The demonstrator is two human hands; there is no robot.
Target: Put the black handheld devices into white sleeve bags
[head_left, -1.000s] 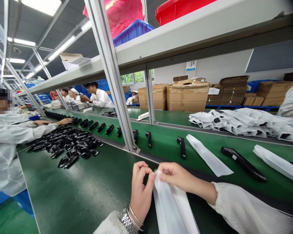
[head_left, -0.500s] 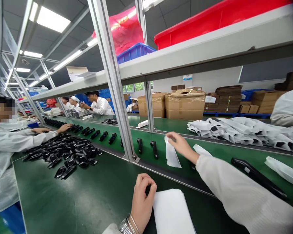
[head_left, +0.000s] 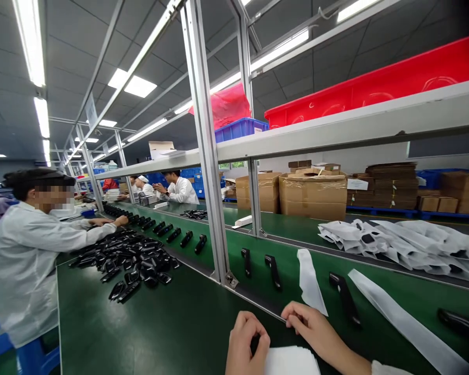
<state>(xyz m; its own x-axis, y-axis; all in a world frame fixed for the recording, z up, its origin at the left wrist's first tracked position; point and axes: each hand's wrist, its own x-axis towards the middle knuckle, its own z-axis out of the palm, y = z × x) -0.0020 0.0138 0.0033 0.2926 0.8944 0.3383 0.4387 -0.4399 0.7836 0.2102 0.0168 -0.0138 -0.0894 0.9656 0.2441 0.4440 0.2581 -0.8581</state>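
Beside the stack [head_left: 292, 361] the left hand [head_left: 247, 344] curls nearly closed, perhaps steadying it, its hold unclear to me, while the half-open right hand [head_left: 308, 323], apparently bare, hangs past its far corner, and beyond it sleeves [head_left: 312, 289] alternate with gadgets [head_left: 347, 303], seemingly for easy reach.

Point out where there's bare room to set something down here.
The biggest bare patch is green benchtop, between the black casing pile and the left hand. Crowded: that pile itself, and the belt, where black handheld devices and white sleeves lie.
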